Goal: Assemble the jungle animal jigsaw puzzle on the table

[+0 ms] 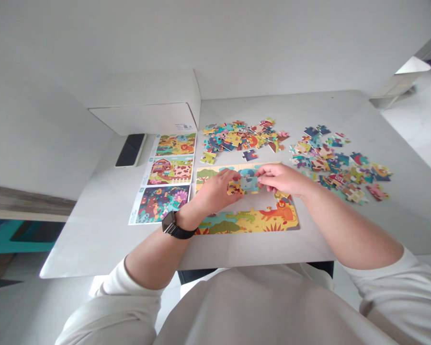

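Observation:
A partly built jigsaw puzzle (258, 218) with a lion and a crocodile lies on the white table (104, 225) in front of me. Over its middle, my left hand (217, 189) and my right hand (282, 178) meet. Both pinch a pale blue puzzle piece (249, 183) between their fingertips. A yellow piece (234, 188) sits under my left fingers. A black watch (172, 225) is on my left wrist.
Loose puzzle pieces lie in two heaps, one behind the puzzle (242, 136) and one at the right (339, 163). A sheet of three reference pictures (167, 177) lies left of the puzzle. A black phone (130, 149) and a white box (147, 103) stand at the back left.

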`<state>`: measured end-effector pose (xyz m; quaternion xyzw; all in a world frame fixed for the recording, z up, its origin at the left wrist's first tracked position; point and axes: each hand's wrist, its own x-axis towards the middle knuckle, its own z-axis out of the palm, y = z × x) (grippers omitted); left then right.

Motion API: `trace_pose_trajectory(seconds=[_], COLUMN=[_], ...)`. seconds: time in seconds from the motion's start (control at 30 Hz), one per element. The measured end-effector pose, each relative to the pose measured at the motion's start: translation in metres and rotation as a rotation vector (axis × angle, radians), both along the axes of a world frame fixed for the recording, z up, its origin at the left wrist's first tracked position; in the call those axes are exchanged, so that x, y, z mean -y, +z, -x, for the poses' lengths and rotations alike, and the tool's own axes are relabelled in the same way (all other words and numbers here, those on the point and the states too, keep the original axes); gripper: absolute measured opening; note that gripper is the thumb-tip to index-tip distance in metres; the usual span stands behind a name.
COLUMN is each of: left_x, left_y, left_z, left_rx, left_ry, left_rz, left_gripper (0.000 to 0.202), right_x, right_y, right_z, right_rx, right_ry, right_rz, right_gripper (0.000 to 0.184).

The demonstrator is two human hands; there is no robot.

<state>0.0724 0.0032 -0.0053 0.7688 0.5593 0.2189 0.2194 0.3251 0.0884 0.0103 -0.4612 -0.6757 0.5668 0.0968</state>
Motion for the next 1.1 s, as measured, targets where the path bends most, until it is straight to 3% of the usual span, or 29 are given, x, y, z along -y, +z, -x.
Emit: trace_pose_trajectory(seconds=[0.17, 0.3, 0.4, 0.5, 0.6, 0.77, 0.93, 1.1], left_x=[0.001, -0.001, -0.002, -0.001, 0.002, 0.007, 0.012, 0.016], left_y=[0.006, 0.007, 0.008, 0.009, 0.012, 0.024, 0.034, 0.027], left_z=[0.002, 0.009, 0.013, 0.013, 0.010, 0.007, 0.013, 0.029], left_rx=[-0.046, -0.107, -0.165, -0.224, -0.296, -0.443, -0.606, -0.709], left_ry=[0.028, 0.082, 0.131, 0.167, 0.221, 0.343, 0.419, 0.380], left_rz=[-0.043, -0.065, -0.068, -0.071, -0.036, 0.063, 0.105, 0.098], left_gripper=[0.041, 0.036, 0.032, 0.031, 0.032, 0.045, 0.057, 0.066], right_x=[-0.006, -0.018, -0.025, -0.027, -0.025, -0.021, -0.024, -0.030], right_y=[0.001, 0.011, 0.020, 0.026, 0.027, 0.025, 0.030, 0.026], right_z=[-0.007, -0.025, -0.041, -0.052, -0.053, -0.046, -0.050, -0.054], right_rx=[0.031, 0.174, 0.343, 0.545, 0.701, 0.785, 0.766, 0.482], right_ry=[-0.031, -0.091, -0.048, 0.085, 0.196, 0.272, 0.274, 0.171], right_rz=[-0.112, -0.352, -0.496, -0.505, -0.522, -0.459, -0.432, -0.373], right_gripper=[0.018, 0.017, 0.011, 0.015, 0.031, 0.047, 0.033, 0.015])
